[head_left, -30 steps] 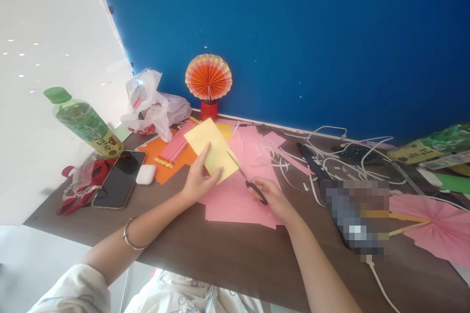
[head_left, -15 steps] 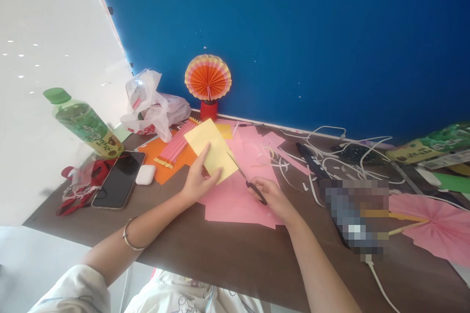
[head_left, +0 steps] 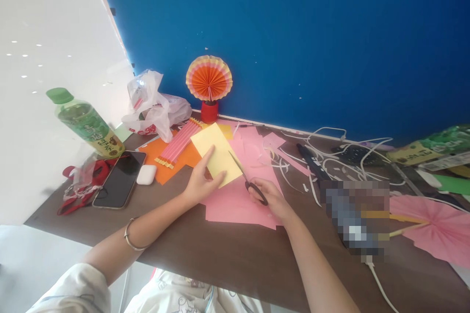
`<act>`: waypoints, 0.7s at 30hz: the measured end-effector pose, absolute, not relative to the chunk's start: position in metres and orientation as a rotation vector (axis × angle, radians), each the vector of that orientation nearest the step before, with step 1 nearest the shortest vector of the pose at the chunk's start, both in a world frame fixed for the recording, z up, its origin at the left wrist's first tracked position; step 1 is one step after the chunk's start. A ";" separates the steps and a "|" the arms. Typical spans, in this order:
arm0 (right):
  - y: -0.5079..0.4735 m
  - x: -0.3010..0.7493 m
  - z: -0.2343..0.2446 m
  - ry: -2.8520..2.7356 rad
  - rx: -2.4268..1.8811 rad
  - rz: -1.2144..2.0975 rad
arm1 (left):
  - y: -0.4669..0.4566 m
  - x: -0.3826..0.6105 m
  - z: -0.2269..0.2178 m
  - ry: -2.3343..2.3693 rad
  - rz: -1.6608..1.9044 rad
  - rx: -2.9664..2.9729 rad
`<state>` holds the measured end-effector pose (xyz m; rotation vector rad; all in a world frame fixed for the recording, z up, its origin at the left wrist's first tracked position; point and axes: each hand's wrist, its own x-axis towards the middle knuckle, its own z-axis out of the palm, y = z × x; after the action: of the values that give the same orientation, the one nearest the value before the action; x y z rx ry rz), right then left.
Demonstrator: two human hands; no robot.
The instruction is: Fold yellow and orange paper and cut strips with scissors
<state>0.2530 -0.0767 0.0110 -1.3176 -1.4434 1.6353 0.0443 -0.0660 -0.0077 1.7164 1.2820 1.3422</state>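
My left hand (head_left: 201,179) grips a sheet of pale yellow paper (head_left: 217,154) near its lower left edge, thumb on top; the fingers beneath are hidden. In my right hand (head_left: 270,196) is a pair of scissors (head_left: 250,187) with black handles. Their blades point up and to the left, along the right edge of the yellow paper. Below both hands lie pink paper sheets (head_left: 235,210). Left of the yellow paper, pink folded strips with yellow and orange ends (head_left: 179,144) rest on orange paper (head_left: 150,149).
A round pleated paper fan (head_left: 209,78) stands on a red base against the blue wall. On the left are a green bottle (head_left: 88,124), a phone (head_left: 120,179), a white case (head_left: 146,174) and a plastic bag (head_left: 147,107). White cables (head_left: 312,132) and a pink fan (head_left: 436,222) lie right.
The yellow paper has shifted slightly right and down, with my left hand moving along with it. The scissors remain beside its right edge. The whole view has moved a little.
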 end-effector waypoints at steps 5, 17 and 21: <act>-0.076 0.253 0.007 -1.432 -1.318 1.639 | -0.067 0.047 -0.011 1.281 1.333 1.745; -0.077 0.249 0.006 -1.397 -1.239 1.669 | -0.070 0.049 -0.014 1.289 1.272 1.714; -0.076 0.248 0.005 -1.389 -1.220 1.671 | -0.070 0.049 -0.010 1.311 1.269 1.715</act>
<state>0.2484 -0.0763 0.0049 -1.2199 -1.3888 1.6711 0.0493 -0.0704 -0.0096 1.7151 1.3111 1.2686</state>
